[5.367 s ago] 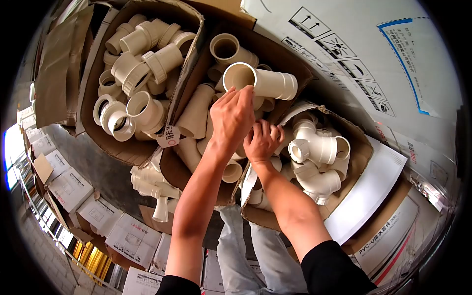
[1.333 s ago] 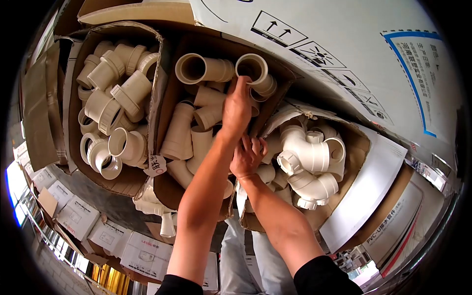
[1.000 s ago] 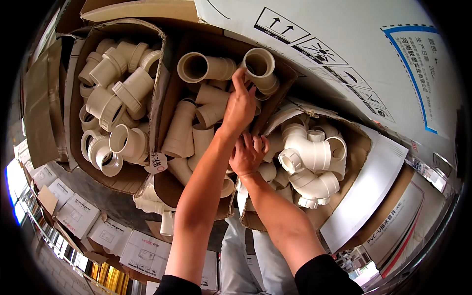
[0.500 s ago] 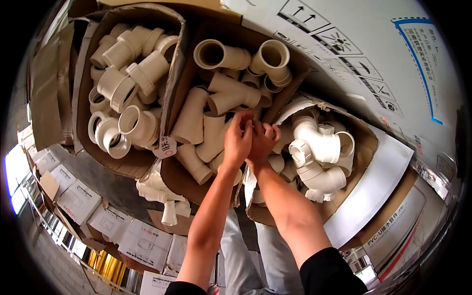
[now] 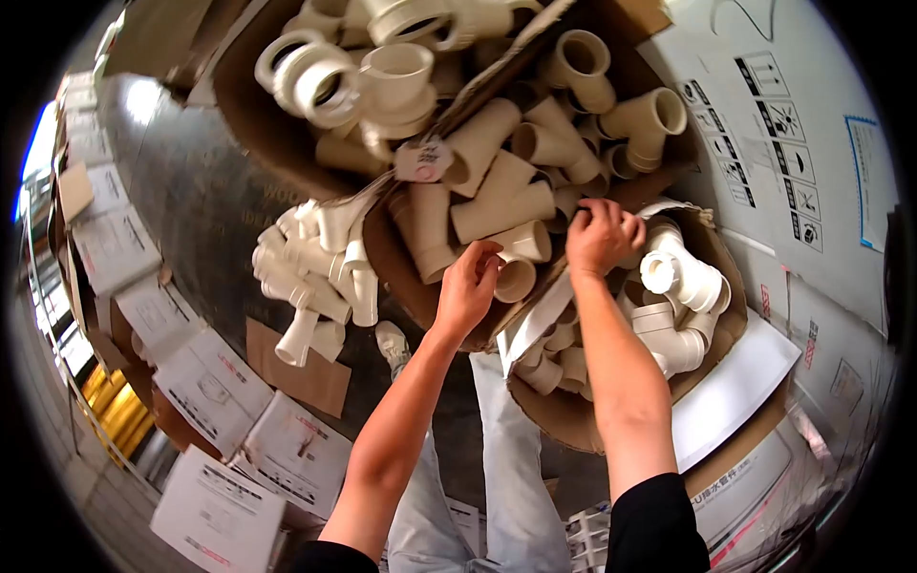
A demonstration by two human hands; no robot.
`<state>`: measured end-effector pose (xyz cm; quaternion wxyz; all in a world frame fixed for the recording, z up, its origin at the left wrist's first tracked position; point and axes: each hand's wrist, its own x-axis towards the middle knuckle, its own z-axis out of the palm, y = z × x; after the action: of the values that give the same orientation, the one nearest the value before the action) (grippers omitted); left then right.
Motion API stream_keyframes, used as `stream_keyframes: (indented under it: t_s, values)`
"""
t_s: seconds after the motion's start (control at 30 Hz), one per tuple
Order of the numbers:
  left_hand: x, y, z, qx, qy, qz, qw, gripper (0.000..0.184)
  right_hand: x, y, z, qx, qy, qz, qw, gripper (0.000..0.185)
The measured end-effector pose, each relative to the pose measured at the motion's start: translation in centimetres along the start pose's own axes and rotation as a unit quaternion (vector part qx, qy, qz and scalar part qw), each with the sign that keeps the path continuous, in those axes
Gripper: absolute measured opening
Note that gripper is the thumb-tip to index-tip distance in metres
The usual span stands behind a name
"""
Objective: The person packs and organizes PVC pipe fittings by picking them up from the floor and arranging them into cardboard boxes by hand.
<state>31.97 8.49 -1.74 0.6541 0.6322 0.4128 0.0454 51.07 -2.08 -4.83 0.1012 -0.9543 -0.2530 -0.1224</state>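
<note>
Inside cardboard [image 5: 389,263], smooth tubular fittings [image 5: 503,210]

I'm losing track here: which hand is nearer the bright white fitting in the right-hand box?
Right. The right hand is just left of the bright white fitting; the left hand is farther left, over the middle box.

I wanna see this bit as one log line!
left hand: over middle box, by pale fittings | right hand: at edge of right box | grips: unclear

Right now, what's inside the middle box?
Cream pipe pieces lie piled inside the middle box. They hide its bottom, and the left hand covers a little more.
</note>
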Motion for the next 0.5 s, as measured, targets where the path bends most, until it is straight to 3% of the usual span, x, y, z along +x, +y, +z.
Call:
stream_keyframes:
  t_s: [0.2, 0.33, 0.4, 0.5]
  values:
    - [-6.8, -1.6, -6.9, -0.073, 0.007, -0.029, 0.997, 0.019, -3.6, -1.5, -2.4, 0.014, -0.065, -0.112, 0.991, 0.017]
    - [-10.8, -6.0, -10.7, -0.072, 0.053, -0.021, 0.996, 0.014, -10.3, -8.3, -4.7, 0.276, -0.085, -0.059, 0.956, 0.02]
    - [-13.2, -9.1, -12.8, -0.106, 0.021, -0.09, 0.99, 0.024, -14.5, -11.8, -6.4, 0.362, -0.138, -0.041, 0.921, 0.017]
    - [-17.9, -15.2, -15.4, -0.14, 0.014, -0.191, 0.971, 0.023, -19.7, -17.0, -9.0, 0.435, -0.197, -0.119, 0.87, 0.015]
